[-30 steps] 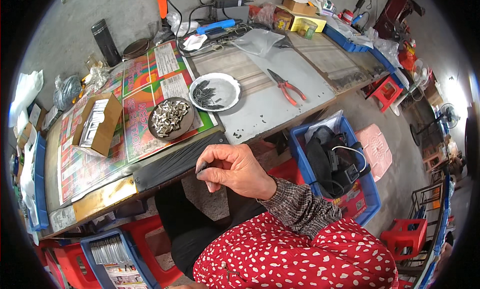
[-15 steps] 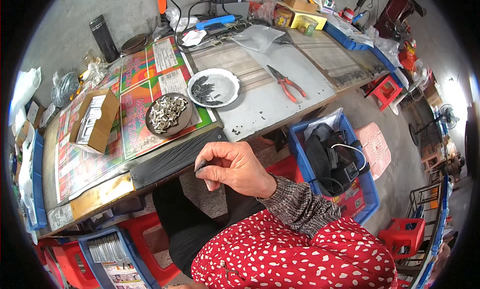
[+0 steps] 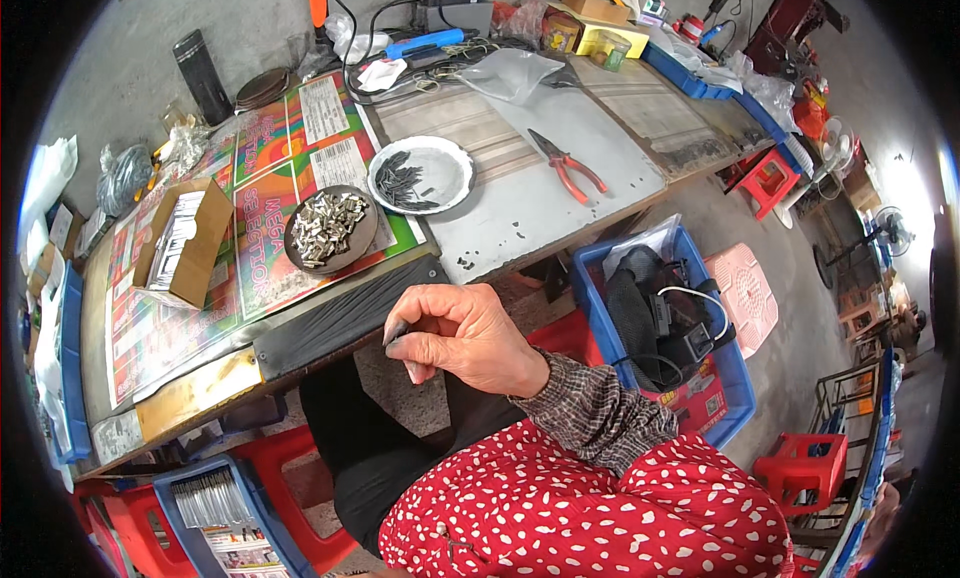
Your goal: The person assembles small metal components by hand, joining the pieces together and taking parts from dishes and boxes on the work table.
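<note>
My right hand (image 3: 462, 340) hangs over my lap, just in front of the table's near edge. Its thumb and forefinger are pinched together, and their tips look dark. Whatever may be between them is too small or hidden to name. Only a sliver of skin, apparently my left hand (image 3: 388, 573), shows at the bottom edge; its fingers are hidden. Beyond my right hand on the table stands a white dish (image 3: 455, 158) with thin black pieces (image 3: 402, 181). Beside it, a dark round dish (image 3: 364, 240) holds many small metallic tubes (image 3: 326, 226).
Red-handled pliers (image 3: 568, 166) lie on the grey sheet. An open cardboard box (image 3: 205, 246) of white strips stands at the left. Blue crate (image 3: 745, 418) with black bags sits right of me. A blue tray (image 3: 215, 518) of thin packed items rests on a red stool (image 3: 305, 523).
The whole view has shifted slightly left. My right hand keeps its pinch over my lap, and the things on the table stay in their places.
</note>
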A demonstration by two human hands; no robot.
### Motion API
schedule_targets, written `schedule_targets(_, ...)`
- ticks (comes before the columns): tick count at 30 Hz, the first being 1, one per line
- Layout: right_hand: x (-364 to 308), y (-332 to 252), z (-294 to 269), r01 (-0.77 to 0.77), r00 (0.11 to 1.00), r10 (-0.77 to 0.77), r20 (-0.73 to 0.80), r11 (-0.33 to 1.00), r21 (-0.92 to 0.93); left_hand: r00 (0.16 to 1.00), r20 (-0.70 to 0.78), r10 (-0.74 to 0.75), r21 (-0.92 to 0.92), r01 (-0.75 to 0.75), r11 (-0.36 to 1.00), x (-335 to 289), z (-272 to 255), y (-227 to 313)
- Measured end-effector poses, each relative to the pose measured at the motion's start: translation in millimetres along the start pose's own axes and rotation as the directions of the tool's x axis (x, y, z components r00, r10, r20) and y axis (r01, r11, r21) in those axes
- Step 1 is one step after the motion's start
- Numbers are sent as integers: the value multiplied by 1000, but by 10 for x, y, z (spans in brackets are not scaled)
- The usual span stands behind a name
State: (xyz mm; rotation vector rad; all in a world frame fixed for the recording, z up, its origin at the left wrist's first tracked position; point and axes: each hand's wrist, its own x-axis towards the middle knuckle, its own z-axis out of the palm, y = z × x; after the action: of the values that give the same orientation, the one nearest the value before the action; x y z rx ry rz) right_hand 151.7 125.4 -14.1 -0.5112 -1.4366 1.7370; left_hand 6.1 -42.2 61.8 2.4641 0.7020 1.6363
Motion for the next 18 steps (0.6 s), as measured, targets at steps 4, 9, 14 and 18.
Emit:
schedule_targets(4,-3,1,-5,-8,1000,8,2,1000,6,998,-47,33,17,-32,999,-14,37,-32)
schedule_targets(9,-9,-16,-8,-13,1000,13,8,1000,6,993,-61,101,38,-99,994,-35,44,-80)
schedule_targets(14,-6,-59,-2,-60,998,60,-12,998,16,995,-92,50,-2,-50,999,3,61,-77)
schedule_targets(18,-32,-129,14,-61,998,61,2,998,1,997,-13,70,-6,-70,998,25,-2,-94)
